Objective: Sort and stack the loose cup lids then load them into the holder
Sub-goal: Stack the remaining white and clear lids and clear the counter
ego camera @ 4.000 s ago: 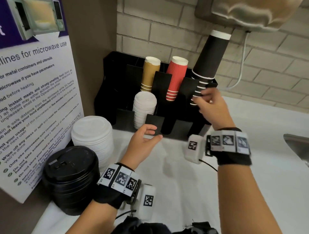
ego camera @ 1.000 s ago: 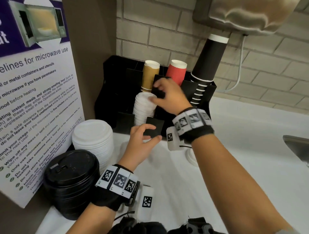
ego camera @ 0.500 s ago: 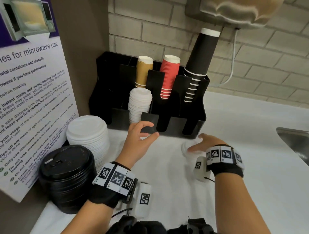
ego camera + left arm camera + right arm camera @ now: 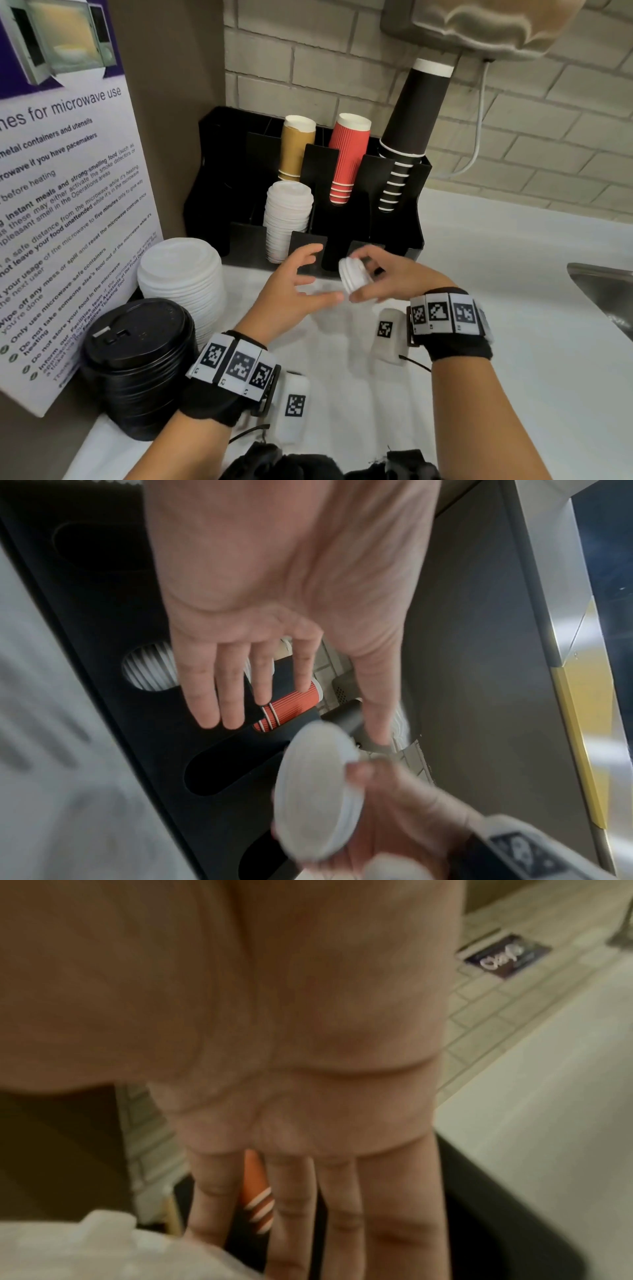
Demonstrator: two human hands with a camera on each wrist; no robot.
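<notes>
Lids (image 4: 354,278), a small white stack tipped on edge, sit pinched in my right hand (image 4: 387,277) just before the black holder (image 4: 416,205); my left hand (image 4: 291,294) hovers beside them, fingers spread, grasping nothing. Three cup stacks, tan (image 4: 296,147), red (image 4: 349,156) and black (image 4: 412,137), stand in the holder, with one white lid column (image 4: 287,216) in front. Two loose piles wait on the bench (image 4: 513,342): white (image 4: 181,270) and black (image 4: 137,356). Left wrist: my palm lies flat above the gripped stack. Right wrist: blurred; four straight fingers (image 4: 291,1204) beside the white lids.
</notes>
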